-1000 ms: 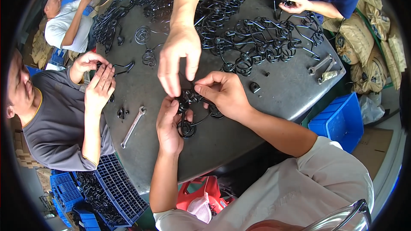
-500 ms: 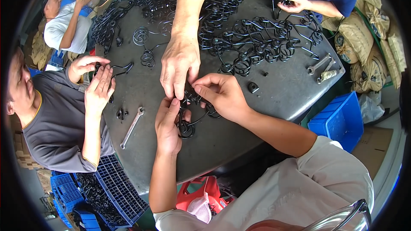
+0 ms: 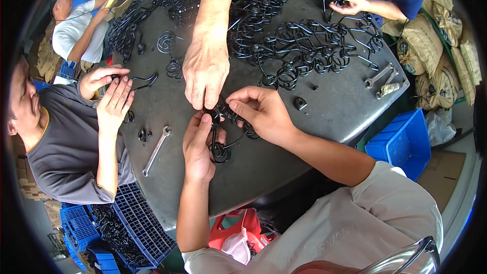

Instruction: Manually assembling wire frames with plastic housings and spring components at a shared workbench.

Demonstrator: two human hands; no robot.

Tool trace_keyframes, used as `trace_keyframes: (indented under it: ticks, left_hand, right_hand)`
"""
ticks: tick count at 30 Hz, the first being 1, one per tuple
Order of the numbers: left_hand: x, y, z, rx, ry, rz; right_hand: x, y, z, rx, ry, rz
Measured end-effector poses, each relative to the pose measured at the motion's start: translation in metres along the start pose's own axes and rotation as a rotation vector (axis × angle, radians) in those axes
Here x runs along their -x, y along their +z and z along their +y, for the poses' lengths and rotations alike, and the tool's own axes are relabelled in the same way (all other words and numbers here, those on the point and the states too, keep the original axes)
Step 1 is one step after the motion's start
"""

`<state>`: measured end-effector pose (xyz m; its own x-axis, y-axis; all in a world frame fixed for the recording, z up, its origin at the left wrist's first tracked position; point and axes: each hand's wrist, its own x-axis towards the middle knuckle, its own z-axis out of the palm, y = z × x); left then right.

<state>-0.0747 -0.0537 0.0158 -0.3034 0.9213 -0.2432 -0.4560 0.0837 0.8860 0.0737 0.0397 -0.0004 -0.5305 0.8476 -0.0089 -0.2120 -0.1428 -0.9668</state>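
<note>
My left hand is closed around a black coiled wire part, its thumb on the part's upper end. My right hand pinches at the same cluster of black pieces from the right, thumb and forefinger together. A co-worker's hand reaches down from the far side, fingertips touching the black fitting between my hands. Fingers hide much of that fitting. All of this is held over the near part of the grey table.
Black coiled parts are heaped across the far table. A wrench and small black fittings lie left; more wrenches lie at the right corner. A clamp piece sits right of my hands. A blue bin stands right. Co-workers surround the table.
The co-worker's hand from the far side has shifted slightly left and back, its fingertips still at the fitting. My own hands have hardly moved.
</note>
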Motion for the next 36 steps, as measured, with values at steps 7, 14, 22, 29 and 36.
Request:
trace_keyframes:
  ticks: [7,14,22,29,36]
  left_hand:
    - [-0.001,-0.001,0.002,0.047,-0.033,0.01]
    - [-0.001,-0.012,-0.004,0.056,-0.015,-0.03]
    - [-0.001,-0.017,-0.006,0.087,-0.042,-0.009]
    - [0.0,-0.01,-0.003,0.071,-0.038,0.02]
    - [0.001,-0.003,0.001,0.089,-0.028,-0.017]
  right_hand:
    - [0.0,0.0,0.0,-0.014,0.01,0.001]
    - [0.0,-0.001,0.0,-0.021,-0.02,-0.011]
    - [-0.001,-0.003,0.003,-0.032,-0.001,-0.015]
    - [0.002,-0.001,0.002,0.008,0.008,-0.018]
    - [0.002,0.0,0.005,0.035,-0.134,0.007]
